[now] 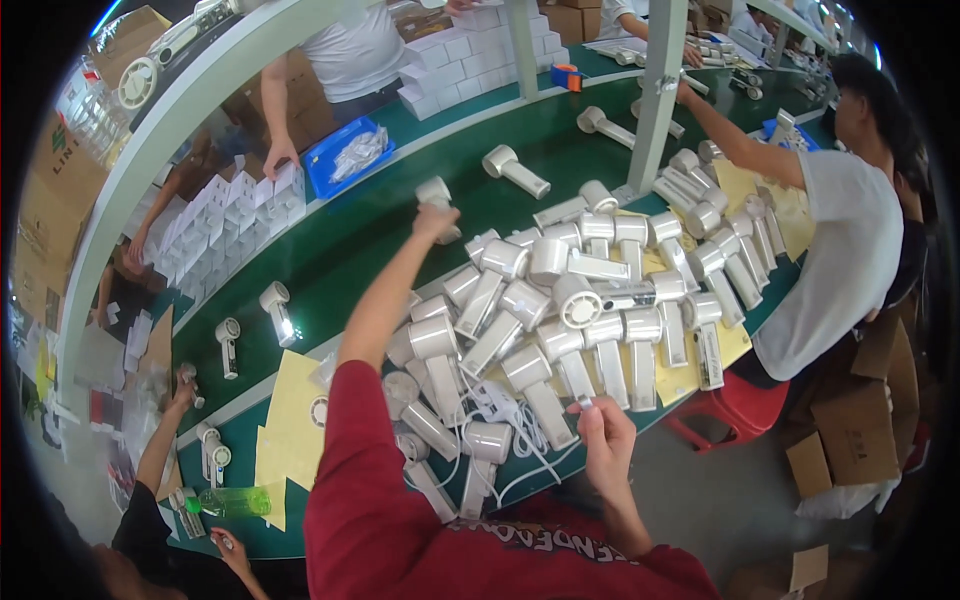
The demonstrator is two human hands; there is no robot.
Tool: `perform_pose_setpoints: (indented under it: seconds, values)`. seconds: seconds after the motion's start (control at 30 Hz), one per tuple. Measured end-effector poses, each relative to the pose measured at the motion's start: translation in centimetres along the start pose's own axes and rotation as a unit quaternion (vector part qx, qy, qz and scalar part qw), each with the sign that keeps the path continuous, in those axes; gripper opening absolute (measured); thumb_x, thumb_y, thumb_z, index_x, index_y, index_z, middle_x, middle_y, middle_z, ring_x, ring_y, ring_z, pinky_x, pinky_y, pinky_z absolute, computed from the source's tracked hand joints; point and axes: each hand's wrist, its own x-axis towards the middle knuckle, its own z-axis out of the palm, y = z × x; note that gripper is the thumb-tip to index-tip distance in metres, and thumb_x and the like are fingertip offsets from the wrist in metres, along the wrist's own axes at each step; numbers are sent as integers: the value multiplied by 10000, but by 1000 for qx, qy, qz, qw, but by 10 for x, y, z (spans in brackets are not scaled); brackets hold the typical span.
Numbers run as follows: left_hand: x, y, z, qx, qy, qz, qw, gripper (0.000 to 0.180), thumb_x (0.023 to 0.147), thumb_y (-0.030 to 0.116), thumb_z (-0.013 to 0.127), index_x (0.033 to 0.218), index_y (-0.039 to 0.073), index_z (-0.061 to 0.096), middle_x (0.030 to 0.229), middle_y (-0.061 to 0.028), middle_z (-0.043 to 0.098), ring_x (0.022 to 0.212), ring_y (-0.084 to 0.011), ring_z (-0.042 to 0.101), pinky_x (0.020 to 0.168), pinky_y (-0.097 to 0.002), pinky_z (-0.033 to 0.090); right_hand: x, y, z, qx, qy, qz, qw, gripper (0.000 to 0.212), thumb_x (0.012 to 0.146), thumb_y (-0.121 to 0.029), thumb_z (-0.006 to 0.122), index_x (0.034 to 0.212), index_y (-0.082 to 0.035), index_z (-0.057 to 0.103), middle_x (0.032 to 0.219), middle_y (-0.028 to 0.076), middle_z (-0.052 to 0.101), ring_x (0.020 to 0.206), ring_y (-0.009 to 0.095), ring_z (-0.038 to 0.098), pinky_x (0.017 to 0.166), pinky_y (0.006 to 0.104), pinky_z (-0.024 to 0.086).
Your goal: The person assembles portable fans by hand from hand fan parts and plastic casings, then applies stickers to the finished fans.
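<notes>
My left hand [436, 222] reaches out over the green conveyor belt [375, 235], closed around a white handheld fan [433, 190]. In front of my body, my right hand [607, 445] is closed, its thumb and finger pinching a small pale piece too small to make out. Just beyond it lies a large pile of white handheld fans [545, 305], with round heads and flat handles, many seemingly wrapped in clear film. White cables [505, 415] lie coiled among the nearest fans. One fan in the pile [578, 302] shows its round grille.
More fans [516, 171] ride spaced out on the belt. Metal posts [655, 95] rise beside it. Across stand small white boxes [225, 220] and a blue tray [347, 155]. Co-workers sit at both sides, near a red stool [735, 408] and a green bottle [235, 501].
</notes>
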Motion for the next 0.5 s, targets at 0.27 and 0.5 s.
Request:
perform_pose_setpoints:
  seconds: [0.27, 0.5]
  values:
    - [-193, 53, -193, -757, -338, -78, 553, 373, 803, 274, 477, 1023, -27, 473, 805, -72, 531, 634, -139, 513, 555, -250, 448, 37, -27, 55, -19, -57, -117, 991, 155, 864, -79, 485, 746, 21, 494, 599, 8, 451, 559, 49, 397, 486, 206, 329]
    - [-318, 61, -226, -839, -144, -67, 520, 319, 845, 282, 451, 1037, 27, 442, 774, -38, 473, 600, -97, 446, 482, -224, 380, 17, -32, 137, -87, -94, -271, 954, 99, 791, -56, 553, 727, -1, 503, 580, 100, 466, 460, 199, 467, 431, 286, 365]
